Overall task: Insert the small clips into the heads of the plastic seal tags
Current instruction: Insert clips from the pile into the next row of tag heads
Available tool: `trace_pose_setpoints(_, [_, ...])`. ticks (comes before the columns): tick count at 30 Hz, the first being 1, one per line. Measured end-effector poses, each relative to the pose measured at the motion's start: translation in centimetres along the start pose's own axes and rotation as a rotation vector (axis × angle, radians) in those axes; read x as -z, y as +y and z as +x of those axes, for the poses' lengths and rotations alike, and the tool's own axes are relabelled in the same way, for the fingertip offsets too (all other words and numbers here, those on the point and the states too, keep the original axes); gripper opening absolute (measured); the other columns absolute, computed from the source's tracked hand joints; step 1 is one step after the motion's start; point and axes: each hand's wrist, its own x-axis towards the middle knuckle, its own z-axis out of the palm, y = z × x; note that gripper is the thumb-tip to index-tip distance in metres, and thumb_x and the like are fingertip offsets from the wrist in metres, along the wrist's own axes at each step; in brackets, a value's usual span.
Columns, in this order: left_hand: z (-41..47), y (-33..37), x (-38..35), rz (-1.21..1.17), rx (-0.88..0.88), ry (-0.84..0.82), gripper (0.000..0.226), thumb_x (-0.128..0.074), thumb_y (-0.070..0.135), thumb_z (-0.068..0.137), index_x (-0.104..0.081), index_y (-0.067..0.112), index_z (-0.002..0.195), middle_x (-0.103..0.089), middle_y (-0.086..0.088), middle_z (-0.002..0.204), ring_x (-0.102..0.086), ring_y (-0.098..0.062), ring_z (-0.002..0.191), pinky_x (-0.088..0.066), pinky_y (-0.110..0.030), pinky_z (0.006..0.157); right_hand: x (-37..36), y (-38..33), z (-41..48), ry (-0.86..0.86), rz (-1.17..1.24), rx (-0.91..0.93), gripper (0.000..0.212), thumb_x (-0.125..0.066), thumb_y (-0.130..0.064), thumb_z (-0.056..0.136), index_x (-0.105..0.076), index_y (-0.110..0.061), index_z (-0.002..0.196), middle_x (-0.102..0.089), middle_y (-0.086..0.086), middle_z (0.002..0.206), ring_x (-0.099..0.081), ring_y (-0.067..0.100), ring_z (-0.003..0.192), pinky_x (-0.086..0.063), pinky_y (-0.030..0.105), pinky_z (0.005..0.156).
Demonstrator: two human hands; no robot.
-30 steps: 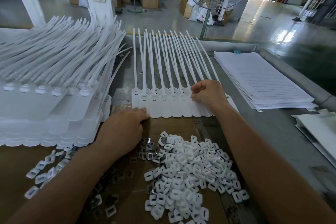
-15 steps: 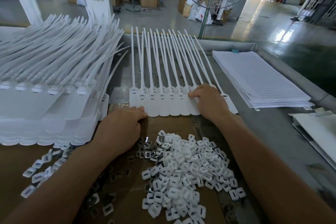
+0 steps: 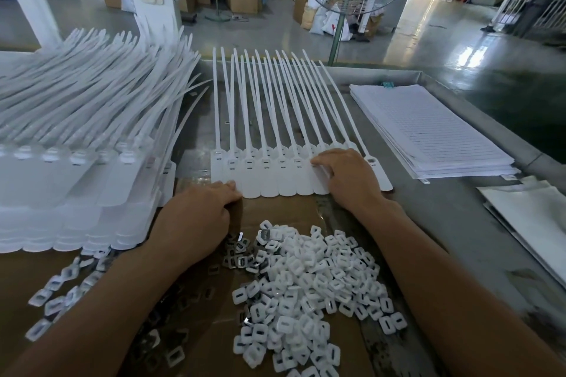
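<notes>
Touching the seal tags (image 3: 269, 177), right hand (image 3: 349, 180) and left hand (image 3: 196, 217) curl fingers; pinch unclear.

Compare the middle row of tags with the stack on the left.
The row of tags is spread low and flat; the stack of tags is piled many layers high. The row's tails run nearly straight away; the stack's slant right. The left hand and right hand put fingers on the row, none on the stack. Both are white, with flat label ends and long thin tails.
</notes>
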Motion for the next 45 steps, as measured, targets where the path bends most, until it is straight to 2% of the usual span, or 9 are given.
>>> trace_pose_setpoints(6, [0.0,0.0,-0.1,0.012,-0.001,0.0,0.047,-0.039,0.009,0.091,-0.044,0.028,0.134,-0.033,0.016,0.144,-0.032,-0.006,0.132,-0.026,-0.023,0.106,0.3,-0.2,0.5,-0.023,-0.072,-0.007,0.043,-0.045,0.005,0.086,-0.063,-0.021,0.115,-0.058,-0.003,0.124,-0.046,0.018,0.114,-0.04,0.031,0.084])
trace_pose_setpoints(13, [-0.1,0.1,-0.1,0.022,-0.008,-0.004,0.047,-0.038,0.01,0.091,-0.043,0.029,0.134,-0.032,0.016,0.145,-0.029,-0.005,0.133,-0.023,-0.023,0.107,1.0,0.3,-0.1,-0.073,0.129,-0.029,0.041,-0.045,0.004,0.088,-0.063,-0.017,0.118,-0.056,0.0,0.129,-0.047,0.016,0.12,-0.037,0.031,0.102])
trace_pose_setpoints(16, [0.1,0.0,-0.1,0.018,-0.01,-0.006,0.047,-0.038,0.011,0.091,-0.043,0.029,0.134,-0.032,0.016,0.145,-0.029,-0.005,0.133,-0.023,-0.022,0.107,2.2,-0.1,-0.9,-0.095,0.224,-0.03,0.027,-0.055,-0.005,0.088,-0.066,-0.019,0.109,-0.062,-0.005,0.116,-0.056,0.009,0.103,-0.039,0.022,0.091])
trace_pose_setpoints(20, [0.1,-0.1,-0.2,-0.003,-0.008,-0.002,0.047,-0.038,0.01,0.091,-0.045,0.029,0.133,-0.033,0.016,0.144,-0.03,-0.004,0.133,-0.024,-0.023,0.107,4.6,-0.8,-2.6,-0.428,0.346,0.074,0.019,-0.069,-0.016,0.08,-0.065,-0.035,0.078,-0.065,-0.017,0.079,-0.059,-0.005,0.074,-0.048,0.02,0.08])
trace_pose_setpoints(23, [0.1,-0.1,-0.2,-0.003,-0.015,-0.003,0.046,-0.039,0.01,0.091,-0.045,0.028,0.133,-0.034,0.015,0.144,-0.03,-0.005,0.133,-0.024,-0.023,0.107,5.1,-1.5,-3.2,-0.632,0.348,0.137,0.02,-0.072,-0.014,0.077,-0.069,-0.034,0.078,-0.068,-0.016,0.076,-0.061,-0.006,0.071,-0.05,0.017,0.078])
trace_pose_setpoints(26, [0.2,-0.2,-0.2,-0.004,-0.014,-0.002,0.047,-0.039,0.01,0.091,-0.044,0.029,0.133,-0.033,0.016,0.144,-0.03,-0.005,0.133,-0.023,-0.023,0.107,4.7,-2.0,-3.1,-0.679,0.33,0.135,0.023,-0.073,-0.012,0.076,-0.067,-0.034,0.076,-0.065,-0.017,0.07,-0.059,-0.007,0.066,-0.049,0.014,0.07])
trace_pose_setpoints(32, [0.1,-0.2,-0.2,-0.008,-0.015,-0.001,0.046,-0.039,0.01,0.091,-0.045,0.029,0.133,-0.034,0.016,0.143,-0.03,-0.004,0.133,-0.024,-0.024,0.107,4.6,-1.8,-3.3,-0.666,0.296,0.132,0.02,-0.073,-0.02,0.076,-0.059,-0.033,0.07,-0.06,-0.022,0.066,-0.053,-0.011,0.063,-0.041,0.005,0.059])
trace_pose_setpoints(37, [0.0,-0.2,-0.2,-0.001,-0.016,-0.002,0.046,-0.038,0.011,0.091,-0.044,0.029,0.133,-0.034,0.015,0.144,-0.031,-0.006,0.133,-0.025,-0.025,0.107,5.2,-1.3,-3.3,-0.653,0.432,0.059,0.013,-0.063,-0.015,0.086,-0.056,-0.024,0.078,-0.065,-0.011,0.068,-0.062,-0.002,0.065,-0.047,0.013,0.061])
trace_pose_setpoints(45, [-0.1,-0.2,-0.2,-0.001,-0.018,0.002,0.046,-0.038,0.009,0.09,-0.046,0.028,0.132,-0.035,0.015,0.143,-0.032,-0.007,0.132,-0.027,-0.025,0.107,4.7,0.0,-2.3,-0.206,0.635,-0.144,0.015,-0.062,-0.007,0.085,-0.056,-0.017,0.076,-0.066,0.003,0.074,-0.065,0.011,0.065,-0.053,0.018,0.061])
